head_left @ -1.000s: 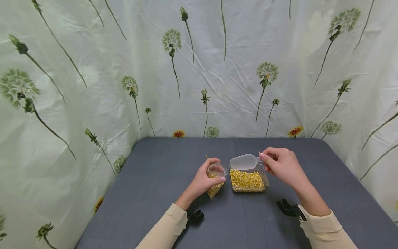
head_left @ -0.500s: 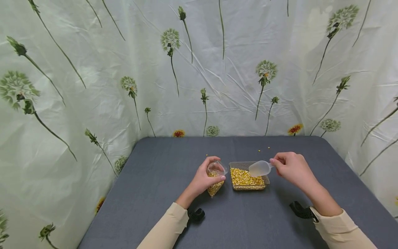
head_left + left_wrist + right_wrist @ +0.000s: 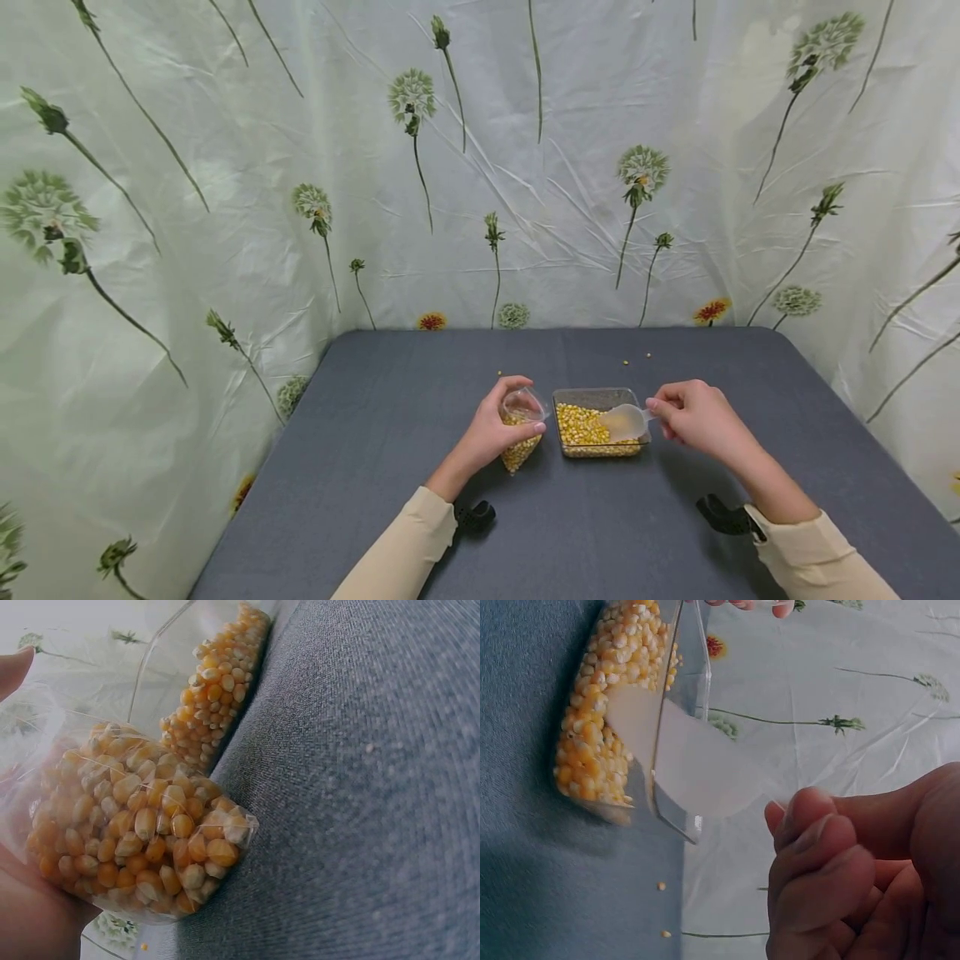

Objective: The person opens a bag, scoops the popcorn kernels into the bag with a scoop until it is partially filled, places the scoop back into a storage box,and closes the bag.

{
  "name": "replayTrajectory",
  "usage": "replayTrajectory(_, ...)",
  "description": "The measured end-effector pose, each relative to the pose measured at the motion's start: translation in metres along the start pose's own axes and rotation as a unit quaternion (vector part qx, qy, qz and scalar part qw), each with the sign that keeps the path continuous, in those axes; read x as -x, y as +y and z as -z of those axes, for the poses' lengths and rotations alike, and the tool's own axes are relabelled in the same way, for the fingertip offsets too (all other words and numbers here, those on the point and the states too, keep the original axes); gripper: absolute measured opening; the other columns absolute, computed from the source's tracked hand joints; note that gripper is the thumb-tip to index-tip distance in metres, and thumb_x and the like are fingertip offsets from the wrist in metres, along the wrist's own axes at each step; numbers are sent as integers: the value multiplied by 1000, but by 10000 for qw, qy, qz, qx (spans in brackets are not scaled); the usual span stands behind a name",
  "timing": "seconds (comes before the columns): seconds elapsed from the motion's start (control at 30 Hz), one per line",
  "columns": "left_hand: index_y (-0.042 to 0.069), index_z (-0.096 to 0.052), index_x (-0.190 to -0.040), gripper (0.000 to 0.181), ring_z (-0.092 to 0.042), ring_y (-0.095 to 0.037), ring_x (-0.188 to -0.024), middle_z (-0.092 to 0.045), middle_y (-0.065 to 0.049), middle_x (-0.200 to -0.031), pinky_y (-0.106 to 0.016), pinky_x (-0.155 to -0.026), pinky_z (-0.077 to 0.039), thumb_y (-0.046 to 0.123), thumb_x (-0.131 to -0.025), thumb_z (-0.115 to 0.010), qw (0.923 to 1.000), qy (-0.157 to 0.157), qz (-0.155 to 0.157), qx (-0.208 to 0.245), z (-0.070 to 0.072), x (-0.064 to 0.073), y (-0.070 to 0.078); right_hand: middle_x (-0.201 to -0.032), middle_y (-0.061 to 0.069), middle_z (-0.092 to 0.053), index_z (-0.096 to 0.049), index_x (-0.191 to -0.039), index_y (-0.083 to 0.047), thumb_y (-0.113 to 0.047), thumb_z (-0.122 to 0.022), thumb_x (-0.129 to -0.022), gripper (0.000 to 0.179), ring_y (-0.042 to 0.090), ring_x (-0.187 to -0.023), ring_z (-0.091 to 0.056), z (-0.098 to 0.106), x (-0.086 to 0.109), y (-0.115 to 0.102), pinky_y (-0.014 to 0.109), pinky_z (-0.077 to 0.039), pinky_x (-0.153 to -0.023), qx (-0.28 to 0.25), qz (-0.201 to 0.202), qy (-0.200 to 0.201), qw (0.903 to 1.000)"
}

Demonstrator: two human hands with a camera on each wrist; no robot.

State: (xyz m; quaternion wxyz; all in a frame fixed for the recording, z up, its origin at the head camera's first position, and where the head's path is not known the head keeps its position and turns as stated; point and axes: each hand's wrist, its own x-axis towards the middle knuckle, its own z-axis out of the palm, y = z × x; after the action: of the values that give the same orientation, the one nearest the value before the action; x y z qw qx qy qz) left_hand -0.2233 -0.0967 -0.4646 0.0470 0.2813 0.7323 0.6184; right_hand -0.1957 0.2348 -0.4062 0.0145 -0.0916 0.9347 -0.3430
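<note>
My left hand (image 3: 491, 433) grips a clear plastic bag (image 3: 142, 817) partly filled with corn kernels, its mouth held wide between thumb and fingers. Just to the right stands a clear rectangular container (image 3: 592, 396) of yellow corn kernels (image 3: 581, 423). Between thumb and fingertips, my right hand (image 3: 697, 421) pinches the handle of a translucent white scoop (image 3: 622, 423). The scoop's bowl dips into the kernels at the container's right side, and its tip is buried among them in the right wrist view.
A few loose kernels (image 3: 661, 886) lie on the dark grey tabletop (image 3: 420, 383) behind the container. A curtain (image 3: 555, 183) printed with dandelions hangs behind the table and along its sides. Black wrist mounts (image 3: 723, 515) stick out at both cuffs.
My right hand has brought the scoop from above the container's back left, across to the right and down into the kernels. The left hand holds the bag in nearly the same place.
</note>
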Motion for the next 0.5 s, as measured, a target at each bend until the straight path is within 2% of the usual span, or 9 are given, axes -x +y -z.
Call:
replayTrajectory(0.2, 17, -45, -142, 58, -61, -23, -113, -65, -14, -117, -44, -94, -48, 13, -92, -75, 10000, -15, 51, 71, -1, 0, -2, -59, 2, -57, -68, -85, -4, -20, -57, -104, 28, 17, -48, -51, -3, -1, 3, 32, -42, -46, -540, -158, -175, 9983)
replayTrajectory(0.43, 17, -46, -141, 58, -60, -22, -113, -65, -13, -116, -47, -95, -47, 13, -92, -76, 10000, 19, -9, 68, -1, 0, -4, -59, 2, -57, -67, -84, -2, -21, -58, -104, 29, 17, -47, -50, -4, -2, -1, 32, -41, -45, -694, -139, -157, 9974)
replayTrajectory(0.5, 21, -46, -141, 58, -61, -20, -113, -65, -10, -116, -47, -94, -47, 17, -91, -77, 9999, 65, -63, 52, 0, -2, -13, -59, 3, -57, -67, -84, -2, -20, -58, -104, 29, 18, -47, -50, -4, -2, -3, 32, -41, -45, -710, -122, -153, 9973)
